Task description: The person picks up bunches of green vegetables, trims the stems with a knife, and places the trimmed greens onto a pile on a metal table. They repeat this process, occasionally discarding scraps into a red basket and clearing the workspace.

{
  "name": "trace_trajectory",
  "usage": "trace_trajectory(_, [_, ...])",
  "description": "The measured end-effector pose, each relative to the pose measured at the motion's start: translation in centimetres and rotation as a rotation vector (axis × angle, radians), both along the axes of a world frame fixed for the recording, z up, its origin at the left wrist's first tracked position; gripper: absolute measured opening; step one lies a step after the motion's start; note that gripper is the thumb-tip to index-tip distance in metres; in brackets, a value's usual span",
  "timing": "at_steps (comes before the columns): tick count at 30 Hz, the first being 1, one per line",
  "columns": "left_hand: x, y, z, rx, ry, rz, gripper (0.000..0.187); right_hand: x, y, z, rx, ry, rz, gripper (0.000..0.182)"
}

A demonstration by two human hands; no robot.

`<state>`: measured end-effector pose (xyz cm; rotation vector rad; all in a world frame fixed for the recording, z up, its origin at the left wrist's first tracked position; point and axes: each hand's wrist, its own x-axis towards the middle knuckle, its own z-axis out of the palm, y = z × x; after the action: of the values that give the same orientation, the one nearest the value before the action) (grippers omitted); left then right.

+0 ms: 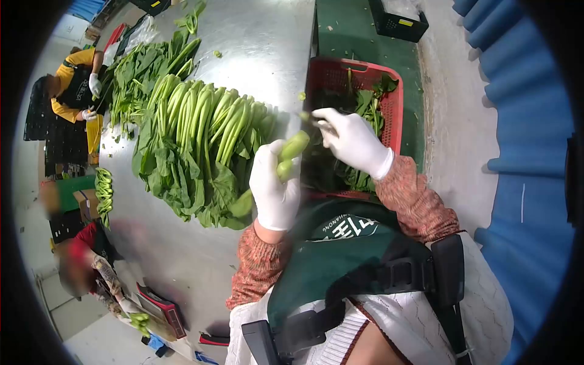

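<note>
My left hand (273,188), in a white glove, is closed around a few thick green vegetable stalks (294,147). Their pale ends stick out past the thumb, and a leaf shows below the hand. My right hand (353,139), also gloved, is held beside the stalk ends with its fingers curled in a pinch. What those fingers hold is too small and blurred to make out; a green bit (304,115) is near the fingertips. Just left of my left hand, a big pile of leafy green stalks (204,121) lies on the metal table (252,52).
A red crate (398,115) with leaves inside stands by the table edge, under my right hand. A black crate (398,24) is farther off. Across the table a person in yellow (76,85) handles greens. Another person in red (85,255) holds green stalks (140,321).
</note>
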<state>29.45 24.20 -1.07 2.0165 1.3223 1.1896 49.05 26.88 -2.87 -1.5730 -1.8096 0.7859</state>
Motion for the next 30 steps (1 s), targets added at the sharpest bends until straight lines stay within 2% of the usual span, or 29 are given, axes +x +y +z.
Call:
trace_trajectory(1, [0.2, -0.1, 0.1, -0.034, -0.057, -0.020, 0.027, 0.8, 0.8, -1.4, -0.033, -0.019, -0.047, 0.025])
trace_trajectory(3, [0.3, -0.2, 0.3, -0.105, -0.175, -0.046, 0.021, 2.3, 0.0, -1.1, -0.161, 0.228, -0.116, 0.023])
trace_trajectory(4, [0.2, 0.1, 0.3, -0.073, -0.156, -0.068, 0.022, 2.3, -0.3, -0.3, -0.102, 0.365, -0.121, 0.021])
trace_trajectory(6, [0.3, -0.2, 0.1, -0.249, -0.256, -0.093, 0.023, 1.9, -0.8, 1.6, -0.143, 0.511, 0.001, 0.021])
trace_trajectory(7, [0.7, -0.1, 0.4, -0.231, -0.251, -0.105, 0.025, 1.7, -0.9, 3.9, -0.180, 0.528, 0.080, 0.021])
trace_trajectory(10, [1.3, -0.1, 0.1, -0.259, -0.330, -0.168, 0.024, 0.0, -0.9, 5.0, 0.031, 0.797, 0.395, 0.025])
trace_trajectory(11, [1.2, -0.2, -0.1, -0.284, -0.379, -0.190, 0.024, -0.1, -1.0, 4.7, 0.073, 0.668, 0.340, 0.023])
trace_trajectory(13, [0.6, -0.4, -0.4, -0.264, -0.234, -0.076, 0.024, -0.4, -0.9, 4.4, 0.156, 0.412, 0.245, 0.018])
trace_trajectory(14, [0.1, -0.5, -0.5, -0.256, -0.160, -0.015, 0.023, -0.9, -1.5, 4.7, 0.089, 0.451, 0.154, 0.012])
trace_trajectory(15, [-0.3, -0.3, -0.6, -0.150, -0.116, 0.042, 0.025, -0.9, -1.5, 4.6, 0.080, 0.466, 0.128, 0.016])
trace_trajectory(17, [-2.1, 0.0, -1.2, -0.266, -0.170, 0.143, 0.022, -0.3, -1.3, 4.7, 0.076, 0.237, 0.062, 0.018])
trace_trajectory(18, [-2.7, 0.1, -1.2, -0.310, -0.234, 0.149, 0.026, -0.3, -0.8, 4.5, 0.085, 0.098, 0.040, 0.018])
trace_trajectory(19, [-2.8, -0.1, -1.1, -0.246, -0.180, 0.127, 0.030, -0.5, -0.5, 5.0, -0.053, 0.094, 0.040, 0.019])
trace_trajectory(21, [-2.1, 0.0, -0.1, -0.112, -0.071, 0.072, 0.039, -1.7, -0.5, 4.7, -0.079, 0.339, 0.216, 0.021])
trace_trajectory(22, [-1.7, -0.3, 0.8, -0.108, -0.009, 0.012, 0.045, -2.6, -0.6, 5.1, -0.073, 0.311, 0.240, 0.030])
trace_trajectory(25, [-1.8, -0.8, -0.8, -0.361, -0.423, -0.141, 0.038, -4.3, -0.7, 5.0, -0.146, 0.432, 0.207, 0.025])
trace_trajectory(26, [-2.0, -0.8, -1.0, -0.429, -0.555, -0.166, 0.035, -4.3, -0.5, 4.3, -0.077, 0.365, 0.235, 0.023])
trace_trajectory(29, [-3.8, -1.2, -0.1, -0.683, -0.573, -0.200, 0.032, -4.1, -0.3, 3.7, -0.005, 0.211, 0.331, 0.018])
trace_trajectory(30, [-4.3, -1.1, -0.6, -0.558, -0.418, -0.207, 0.031, -4.1, -0.3, 3.9, -0.013, 0.198, 0.377, 0.018])
